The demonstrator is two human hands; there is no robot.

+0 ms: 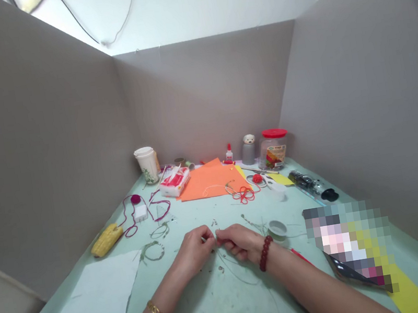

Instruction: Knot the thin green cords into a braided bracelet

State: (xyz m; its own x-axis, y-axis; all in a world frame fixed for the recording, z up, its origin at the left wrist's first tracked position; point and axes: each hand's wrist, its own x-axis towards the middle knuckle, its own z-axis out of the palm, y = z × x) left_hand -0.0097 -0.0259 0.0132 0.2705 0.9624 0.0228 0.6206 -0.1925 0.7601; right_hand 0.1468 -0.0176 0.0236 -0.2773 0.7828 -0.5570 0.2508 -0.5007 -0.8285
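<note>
My left hand and my right hand meet over the middle of the table, both closed in a pinch. Between their fingertips runs a thin pale green cord, which loops down onto the tabletop below my right hand. Whatever else the fingertips cover is too small to make out. Small dark bits like beads lie scattered under and beyond the hands. To the right sits a round spool or shallow tub, with strands of cord beside it. Loops of green cord lie left of my left hand.
A white sheet and a corn cob lie left. Behind are orange paper, a tissue pack, a cup, red cord and a red-lidded jar. A partly blurred phone-like object lies right. Grey partitions enclose the table.
</note>
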